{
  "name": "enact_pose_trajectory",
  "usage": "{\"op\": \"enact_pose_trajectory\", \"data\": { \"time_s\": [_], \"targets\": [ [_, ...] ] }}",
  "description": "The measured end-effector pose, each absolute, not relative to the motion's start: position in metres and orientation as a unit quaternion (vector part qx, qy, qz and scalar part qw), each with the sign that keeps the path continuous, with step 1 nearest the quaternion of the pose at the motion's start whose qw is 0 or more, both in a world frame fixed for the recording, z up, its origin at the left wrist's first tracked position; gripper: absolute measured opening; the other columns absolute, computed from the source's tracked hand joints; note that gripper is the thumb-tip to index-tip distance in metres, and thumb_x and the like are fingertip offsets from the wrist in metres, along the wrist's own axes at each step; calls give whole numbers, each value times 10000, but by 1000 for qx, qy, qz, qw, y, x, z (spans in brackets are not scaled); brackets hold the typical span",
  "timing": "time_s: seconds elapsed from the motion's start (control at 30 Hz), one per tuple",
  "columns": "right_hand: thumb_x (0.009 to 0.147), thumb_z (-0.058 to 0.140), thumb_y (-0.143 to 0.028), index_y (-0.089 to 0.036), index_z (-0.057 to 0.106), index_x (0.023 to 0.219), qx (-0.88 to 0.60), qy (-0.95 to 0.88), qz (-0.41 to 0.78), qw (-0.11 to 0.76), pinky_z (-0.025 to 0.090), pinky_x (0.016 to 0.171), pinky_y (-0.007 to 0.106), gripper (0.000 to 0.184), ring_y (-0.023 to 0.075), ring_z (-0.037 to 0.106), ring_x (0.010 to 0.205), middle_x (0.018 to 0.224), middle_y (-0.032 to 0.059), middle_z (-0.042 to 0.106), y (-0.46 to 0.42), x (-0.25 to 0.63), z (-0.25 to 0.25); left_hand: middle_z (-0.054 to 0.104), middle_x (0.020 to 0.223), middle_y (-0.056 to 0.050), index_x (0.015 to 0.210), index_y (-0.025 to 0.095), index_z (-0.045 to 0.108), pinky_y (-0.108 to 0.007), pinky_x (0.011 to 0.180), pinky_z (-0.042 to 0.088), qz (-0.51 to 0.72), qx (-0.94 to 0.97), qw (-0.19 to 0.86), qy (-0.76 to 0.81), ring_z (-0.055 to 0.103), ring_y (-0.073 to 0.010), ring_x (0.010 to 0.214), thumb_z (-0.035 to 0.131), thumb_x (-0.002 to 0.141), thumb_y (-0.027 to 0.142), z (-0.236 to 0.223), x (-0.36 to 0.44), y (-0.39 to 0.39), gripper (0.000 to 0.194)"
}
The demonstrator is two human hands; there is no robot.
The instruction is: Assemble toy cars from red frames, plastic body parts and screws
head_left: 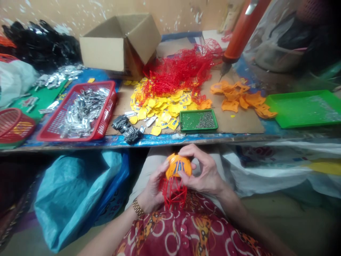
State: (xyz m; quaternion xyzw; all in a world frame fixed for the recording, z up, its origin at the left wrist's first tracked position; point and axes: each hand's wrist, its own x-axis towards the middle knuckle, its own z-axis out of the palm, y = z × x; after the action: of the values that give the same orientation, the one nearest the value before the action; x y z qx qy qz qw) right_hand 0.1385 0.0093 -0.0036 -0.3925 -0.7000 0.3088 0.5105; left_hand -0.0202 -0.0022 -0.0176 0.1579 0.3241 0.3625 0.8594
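Above my lap, my left hand (152, 188) and my right hand (201, 170) both grip a curved orange plastic piece (178, 166) printed with blue marks. A red plastic wire cage (173, 193) hangs below that piece, its upper end hidden by the orange piece and my left fingers. My right fingers curl over the top of the orange piece, and my left fingers press on its lower left side. A gold bracelet (138, 208) circles my left wrist.
On the bench ahead lie a heap of yellow tags (160, 110), tangled red cages (181, 69), orange pieces (236, 97), a red basket of silver parts (80, 110), and a green tray (198, 120). A blue plastic sack (74, 192) stands to my left, below the bench edge (165, 141).
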Motion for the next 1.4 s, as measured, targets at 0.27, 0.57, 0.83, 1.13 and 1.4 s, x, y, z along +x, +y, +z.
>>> {"op": "enact_pose_trajectory", "data": {
  "time_s": [0.27, 0.57, 0.83, 1.13, 1.4],
  "targets": [
    [750, 745, -261, -222, 611, 1150, -480, -630, 291, 537, 549, 885, 408, 423, 244, 610, 1016, 1086, 101, 607, 1, 141, -9, 716, 1070, -92, 940, 194, 663, -395, 852, 552, 423, 438, 690, 391, 690, -253, 938, 688, 845, 386, -1, -27, 9, 216],
    [806, 743, -394, -237, 672, 1125, -395, -396, 615, 556, 599, 833, 312, 362, 201, 702, 974, 1127, 80, 723, -11, 139, -31, 572, 1325, -199, 1173, 221, 585, -480, 880, 508, 372, 835, 152, 376, 608, -324, 1111, 730, 823, 265, -1, -31, 10, 382],
    [802, 758, -322, -265, 719, 1096, -368, -385, 609, 588, 586, 859, 278, 302, 179, 704, 973, 1074, 48, 734, -9, 141, -29, 500, 1376, -248, 1309, 207, 476, -507, 920, 501, 366, 855, 138, 342, 567, -337, 1181, 697, 837, 195, -4, -35, 8, 521],
    [792, 734, -170, -246, 719, 1087, -390, -424, 587, 569, 590, 887, 268, 305, 164, 713, 967, 1075, 38, 728, -10, 139, -18, 520, 1366, -249, 1300, 182, 535, -498, 927, 533, 385, 837, 164, 352, 585, -334, 1189, 694, 831, 162, -9, -35, 3, 496],
    [754, 749, -168, -224, 736, 1044, -397, -388, 604, 572, 596, 824, 238, 296, 156, 732, 908, 1015, 42, 762, -12, 133, -15, 593, 1308, -230, 1166, 136, 647, -406, 903, 592, 446, 808, 159, 350, 650, -292, 1147, 685, 808, 45, -21, -34, 3, 371]
  ]
}}
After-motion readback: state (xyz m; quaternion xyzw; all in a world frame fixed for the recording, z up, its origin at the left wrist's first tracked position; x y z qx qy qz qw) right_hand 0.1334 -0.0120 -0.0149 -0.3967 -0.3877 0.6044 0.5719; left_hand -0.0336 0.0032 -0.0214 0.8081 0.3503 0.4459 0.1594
